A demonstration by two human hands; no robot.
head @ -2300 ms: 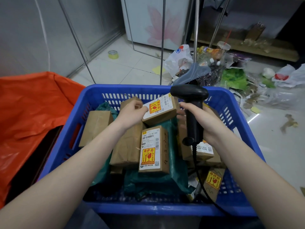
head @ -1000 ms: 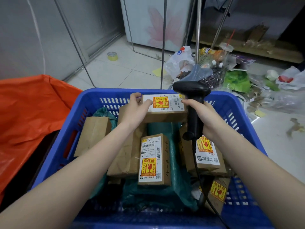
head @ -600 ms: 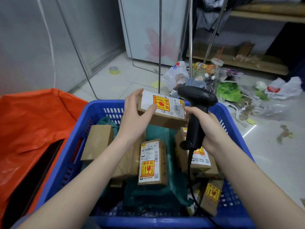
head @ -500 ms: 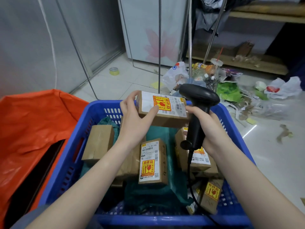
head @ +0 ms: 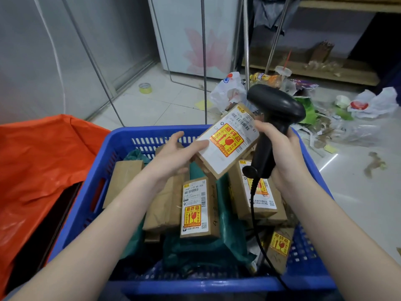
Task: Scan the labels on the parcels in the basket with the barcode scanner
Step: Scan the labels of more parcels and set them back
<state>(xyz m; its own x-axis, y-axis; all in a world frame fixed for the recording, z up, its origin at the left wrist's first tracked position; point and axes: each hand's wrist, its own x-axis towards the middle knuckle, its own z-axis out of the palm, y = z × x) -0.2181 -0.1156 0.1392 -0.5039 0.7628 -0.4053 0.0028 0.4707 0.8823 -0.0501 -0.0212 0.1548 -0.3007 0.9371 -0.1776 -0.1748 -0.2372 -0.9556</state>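
A blue plastic basket (head: pixel 121 148) holds several brown parcels with white and yellow labels, among them an upright one (head: pixel 197 209) in the middle. My left hand (head: pixel 173 157) holds a brown parcel (head: pixel 227 144) above the basket, tilted, its label facing up. My right hand (head: pixel 282 148) grips the handle of the black barcode scanner (head: pixel 275 109). The scanner's head sits just right of the held parcel's far end. Its cable (head: pixel 253 213) hangs down into the basket.
An orange plastic bag (head: pixel 39 161) lies left of the basket. Rubbish and plastic bags (head: pixel 325 109) litter the tiled floor behind and to the right. Metal rack legs (head: pixel 204 61) and a white cabinet stand at the back. A tape roll (head: pixel 145 88) lies on the floor.
My left hand has lifted the parcel out of the basket and turned it, so its label end now points toward the scanner. The scanner stayed at the right.
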